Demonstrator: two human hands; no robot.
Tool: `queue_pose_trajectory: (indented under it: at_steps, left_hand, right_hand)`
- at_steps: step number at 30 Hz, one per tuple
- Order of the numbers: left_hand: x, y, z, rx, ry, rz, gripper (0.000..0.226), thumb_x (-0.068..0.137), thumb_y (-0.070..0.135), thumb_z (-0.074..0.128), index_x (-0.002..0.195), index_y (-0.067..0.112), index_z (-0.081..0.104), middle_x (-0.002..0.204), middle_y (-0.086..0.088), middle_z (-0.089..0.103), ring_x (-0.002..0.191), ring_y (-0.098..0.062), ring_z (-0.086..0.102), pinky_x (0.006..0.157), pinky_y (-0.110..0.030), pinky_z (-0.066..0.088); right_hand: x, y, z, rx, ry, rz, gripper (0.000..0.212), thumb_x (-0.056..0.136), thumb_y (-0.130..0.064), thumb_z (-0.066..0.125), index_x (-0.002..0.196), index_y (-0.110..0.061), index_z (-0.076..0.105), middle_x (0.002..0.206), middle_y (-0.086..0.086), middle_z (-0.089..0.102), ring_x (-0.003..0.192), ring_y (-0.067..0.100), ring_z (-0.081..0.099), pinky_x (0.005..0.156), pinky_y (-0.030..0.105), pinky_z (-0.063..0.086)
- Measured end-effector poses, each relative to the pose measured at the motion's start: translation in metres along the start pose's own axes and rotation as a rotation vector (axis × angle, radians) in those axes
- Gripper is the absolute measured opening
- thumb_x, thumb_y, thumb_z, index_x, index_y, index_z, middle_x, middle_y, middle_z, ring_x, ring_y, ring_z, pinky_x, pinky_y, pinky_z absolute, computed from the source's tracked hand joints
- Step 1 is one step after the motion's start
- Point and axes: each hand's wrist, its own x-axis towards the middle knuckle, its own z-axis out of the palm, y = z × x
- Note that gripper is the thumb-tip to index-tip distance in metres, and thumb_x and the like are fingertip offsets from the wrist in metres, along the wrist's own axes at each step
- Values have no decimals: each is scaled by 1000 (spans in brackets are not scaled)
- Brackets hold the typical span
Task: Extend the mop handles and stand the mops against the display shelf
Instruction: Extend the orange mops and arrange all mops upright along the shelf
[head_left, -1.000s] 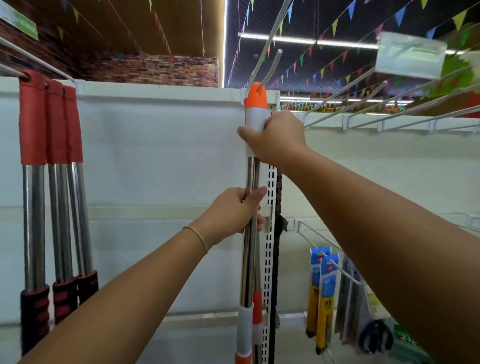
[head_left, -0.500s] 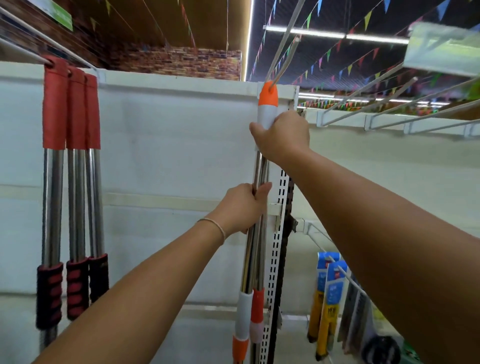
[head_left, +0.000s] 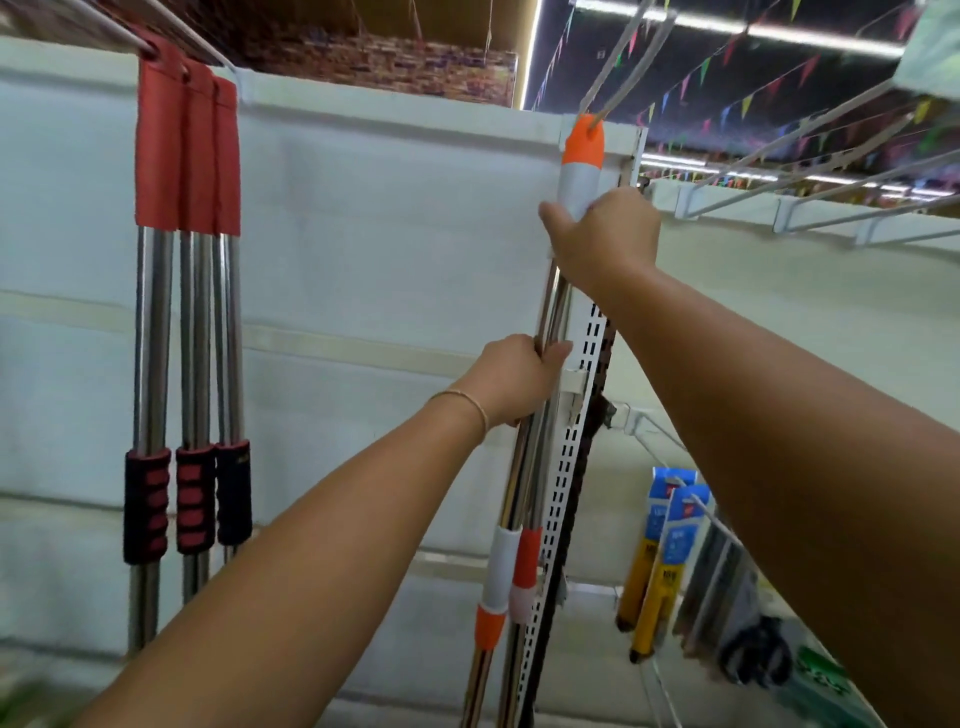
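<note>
Two chrome mop handles (head_left: 524, 478) with white and orange collars stand upright side by side against the white display shelf (head_left: 395, 249). My right hand (head_left: 602, 234) grips the white top grip, just under its orange cap (head_left: 584, 140), which hangs on a wire hook. My left hand (head_left: 519, 379) is closed around the chrome shafts lower down. The mop heads are out of view below.
Three chrome handles with red tops (head_left: 187, 145) and black-red foam grips hang at the left. A perforated upright (head_left: 571, 467) runs beside the mops. Wire hooks (head_left: 810, 156) jut out at the upper right. Yellow and blue packaged goods (head_left: 654, 551) hang at the lower right.
Both hands keep their hold on the mop handles. The view has tilted and shifted, so the handles and red-topped poles sit further right in the picture.
</note>
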Motion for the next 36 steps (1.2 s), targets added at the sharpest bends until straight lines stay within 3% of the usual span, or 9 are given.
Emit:
queue_pose_trajectory:
  at_steps: [3,7,10,16,18,20,26,30,36]
  left_hand:
    - [-6,-8,7,45,-23,-1,46,102,49,33,78,14,50,72,-5,58,61,-20,58,55,-28,50]
    - [-27,-25,19,94,-28,34,37,103,40,38,85,11,51,78,-6,57,65,-18,53,53,-28,38]
    - [-43,-44,31,130,-100,42,29,101,33,43,88,10,56,80,-7,62,69,-22,59,54,-28,44]
    - [-82,-91,48,291,-313,35,24,100,28,46,110,10,57,103,-10,64,87,-26,59,73,-34,48]
    - [-95,-105,52,299,-353,30,28,99,29,48,118,10,55,110,-12,64,95,-27,61,80,-37,50]
    - [-106,-116,54,276,-404,42,34,98,30,51,124,8,54,113,-14,65,100,-31,62,84,-39,51]
    - [-134,-150,72,136,-421,49,38,96,39,48,122,11,50,110,-13,65,99,-34,62,82,-41,52]
    - [-143,-174,95,48,-419,15,39,94,35,51,128,16,47,118,-14,64,107,-34,61,87,-42,51]
    - [-156,-218,139,39,-445,-153,84,90,44,62,154,17,15,142,-15,52,130,-31,51,104,-44,45]
  right_hand:
    - [-16,1,-1,-48,-32,25,43,93,-51,60,92,-9,53,72,0,49,57,13,47,42,22,24]
    - [-48,10,9,-103,-48,43,36,95,-41,59,94,-6,63,82,5,58,76,23,57,54,26,38]
    - [-71,17,15,-116,-79,70,31,96,-36,59,84,-8,61,70,3,55,75,22,56,63,28,42]
    - [-135,39,37,-225,-156,144,30,95,-32,61,86,-4,65,73,6,59,67,21,57,54,24,39]
    - [-154,48,46,-221,-179,183,29,94,-30,61,87,-3,65,70,5,59,65,20,58,51,26,43]
    - [-172,56,53,-216,-209,213,28,94,-30,63,91,-2,65,71,7,60,70,23,61,59,30,50]
    - [-226,86,76,-237,-253,238,26,91,-35,67,88,-9,66,75,2,60,72,19,57,54,25,38]
    - [-263,112,83,-83,-259,245,21,90,-34,68,95,-14,73,81,-6,66,77,14,63,66,28,48]
    - [-318,154,99,62,-342,331,23,87,-31,73,104,-16,75,87,-10,69,84,9,67,82,29,56]
